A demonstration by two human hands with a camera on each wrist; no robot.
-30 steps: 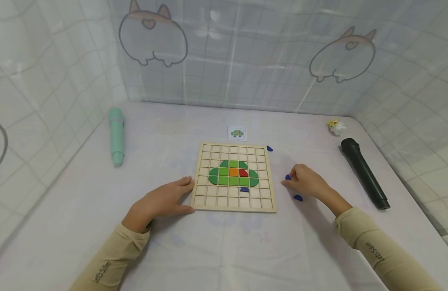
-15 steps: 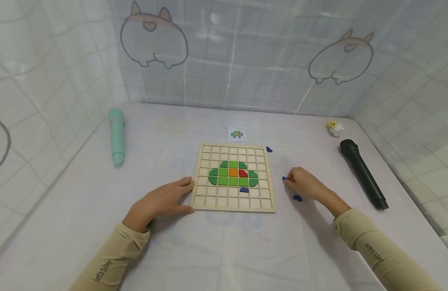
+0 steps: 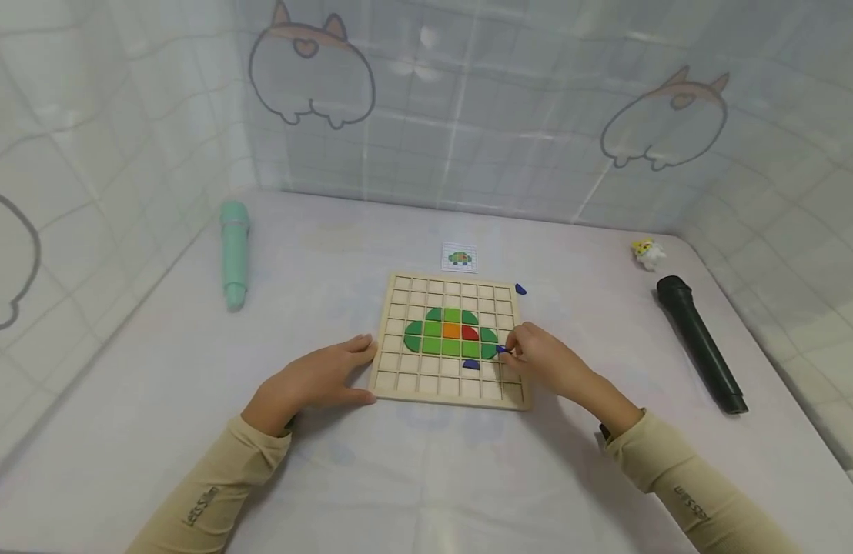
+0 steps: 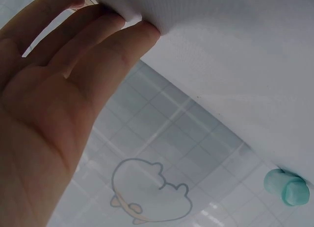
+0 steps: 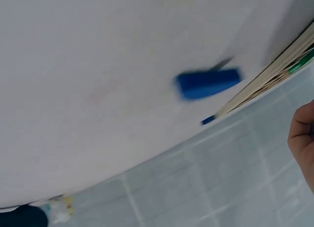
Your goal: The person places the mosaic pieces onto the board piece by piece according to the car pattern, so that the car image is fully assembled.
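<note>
My left hand (image 3: pixel 322 377) rests against the left edge of a wooden grid board (image 3: pixel 426 392), fingers extended; the left wrist view shows the same fingers (image 4: pixel 117 50) from the palm side. Over the board's right side, my right hand (image 3: pixel 547 362) pinches a small blue half-round tile (image 3: pixel 503 349) between thumb and fingertips. Green tiles (image 3: pixel 433 348), an orange tile (image 3: pixel 452 331) and a red tile (image 3: pixel 469 333) form a turtle-like figure on the grid. Just below them lies another blue tile (image 3: pixel 471 364).
A small picture card (image 3: pixel 459 258) lies behind the board. One blue tile (image 3: pixel 520 289) is by its far right corner, another blue tile (image 5: pixel 208 84) on the tablecloth. A mint microphone (image 3: pixel 235 254) lies left; a black microphone (image 3: pixel 700 342) and small figurine (image 3: pixel 648 253) lie right.
My right hand has picked up a blue tile from the tablecloth and carried it left over the board's right edge. The left hand stays at the board; the head view has shifted slightly.
</note>
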